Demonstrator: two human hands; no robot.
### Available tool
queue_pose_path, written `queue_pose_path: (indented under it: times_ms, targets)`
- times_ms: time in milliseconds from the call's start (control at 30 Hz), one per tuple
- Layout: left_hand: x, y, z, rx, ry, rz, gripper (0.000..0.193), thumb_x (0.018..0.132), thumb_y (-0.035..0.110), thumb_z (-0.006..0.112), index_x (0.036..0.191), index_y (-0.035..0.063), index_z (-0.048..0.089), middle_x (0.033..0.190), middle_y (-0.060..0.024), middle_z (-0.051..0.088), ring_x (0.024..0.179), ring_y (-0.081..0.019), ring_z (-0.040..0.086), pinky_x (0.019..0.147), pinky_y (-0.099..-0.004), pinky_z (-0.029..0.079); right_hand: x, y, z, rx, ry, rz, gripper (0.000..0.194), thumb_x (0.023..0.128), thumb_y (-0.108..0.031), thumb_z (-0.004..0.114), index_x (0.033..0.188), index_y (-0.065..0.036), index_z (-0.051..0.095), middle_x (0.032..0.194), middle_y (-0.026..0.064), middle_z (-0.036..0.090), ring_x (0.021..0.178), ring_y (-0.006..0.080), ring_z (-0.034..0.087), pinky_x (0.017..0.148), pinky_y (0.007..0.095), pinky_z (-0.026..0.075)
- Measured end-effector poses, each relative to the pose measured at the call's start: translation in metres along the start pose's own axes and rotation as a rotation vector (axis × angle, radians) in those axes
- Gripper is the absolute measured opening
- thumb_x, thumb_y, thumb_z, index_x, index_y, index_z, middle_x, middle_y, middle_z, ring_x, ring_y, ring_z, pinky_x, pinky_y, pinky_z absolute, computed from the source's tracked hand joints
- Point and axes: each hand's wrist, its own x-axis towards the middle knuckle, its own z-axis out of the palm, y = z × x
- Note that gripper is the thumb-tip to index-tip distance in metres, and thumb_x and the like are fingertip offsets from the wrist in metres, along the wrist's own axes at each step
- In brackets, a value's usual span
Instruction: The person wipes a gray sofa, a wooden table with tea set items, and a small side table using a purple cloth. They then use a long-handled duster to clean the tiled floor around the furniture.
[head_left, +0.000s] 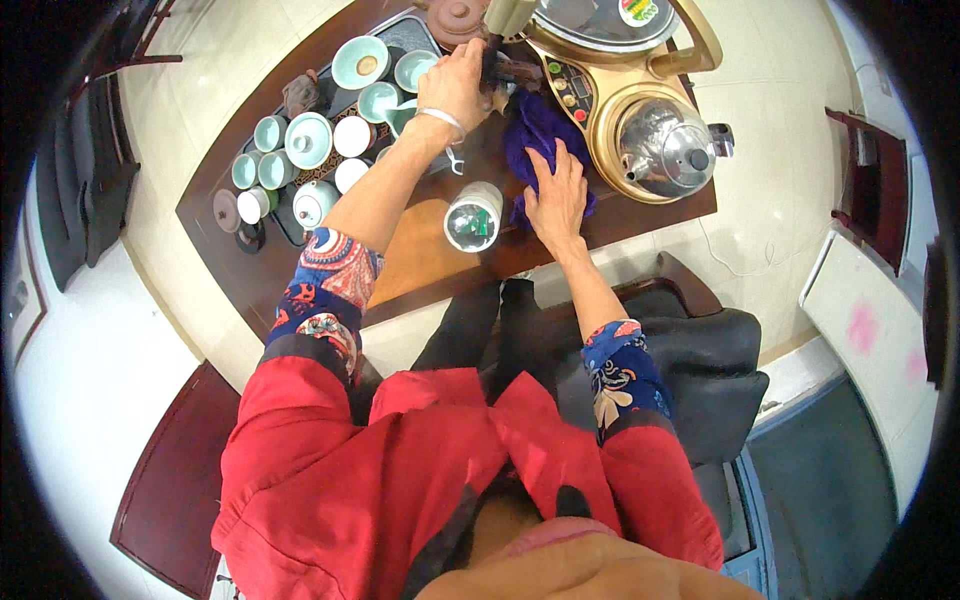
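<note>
My left hand (455, 86) reaches to the back of the dark wooden tea table, fingers bent beside a dark object under a pale cylindrical piece; whether it grips anything is hidden. Under the fingers of my right hand (559, 191) lies a crumpled purple cloth (534, 135); I cannot tell if they grip it. A clear jar or glass (473, 217) with a shiny top stands between my forearms. Left of my left hand are celadon bowls (361, 63), a lidded celadon bowl (308, 141), small cups (276, 169) and a celadon teapot (315, 204).
A gold electric tea stove (600, 142) with a glass kettle (666, 150) stands at the right of the table. A brown clay teapot (456, 19) is at the back. A black leather armchair (701, 367) stands close by on the right.
</note>
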Motion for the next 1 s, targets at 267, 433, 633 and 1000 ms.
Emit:
queue_pose_path:
  times_ms: [267,433,633,1000]
  targets:
    - [-0.024,-0.005,-0.050,-0.224,0.168,0.047,0.061,0.074,0.028,0.090,0.119,0.0052,0.055,0.100,-0.0198,0.069,0.092,-0.0420,0.067,0.078,-0.0470,0.054,0.018,-0.017,-0.015,0.227,0.165,-0.054,0.071,0.076,-0.004,0.073,0.144,-0.019,0.055,0.151,0.0215,0.042,0.128,0.0424,0.046,0.106,0.0509,0.043]
    - [-0.042,-0.008,-0.085,-0.303,0.180,-0.014,0.067,0.073,0.030,0.092,0.125,0.0072,0.058,0.104,-0.0141,0.073,0.096,-0.0331,0.073,0.082,-0.0410,0.057,0.085,-0.042,-0.004,0.072,0.112,-0.208,0.068,0.077,-0.004,0.074,0.141,-0.015,0.055,0.155,0.0230,0.038,0.134,0.0439,0.043,0.103,0.0542,0.045]
    - [-0.048,-0.006,-0.079,-0.221,0.217,0.007,0.061,0.071,0.029,0.093,0.115,0.0052,0.057,0.098,-0.0189,0.071,0.094,-0.0396,0.071,0.079,-0.0428,0.056,0.125,-0.037,0.016,-0.062,-0.012,-0.155,0.065,0.071,-0.014,0.080,0.133,-0.016,0.058,0.155,0.0219,0.040,0.142,0.0421,0.037,0.105,0.0566,0.047]
    - [-0.011,0.003,0.008,-0.260,0.058,-0.062,0.063,0.070,0.013,0.081,0.125,0.0046,0.050,0.117,-0.0196,0.063,0.106,-0.0431,0.062,0.090,-0.0514,0.053,-0.015,0.004,-0.018,-0.040,-0.097,0.017,0.075,0.071,-0.001,0.074,0.142,-0.018,0.055,0.146,0.0264,0.040,0.131,0.0468,0.038,0.111,0.0540,0.037]
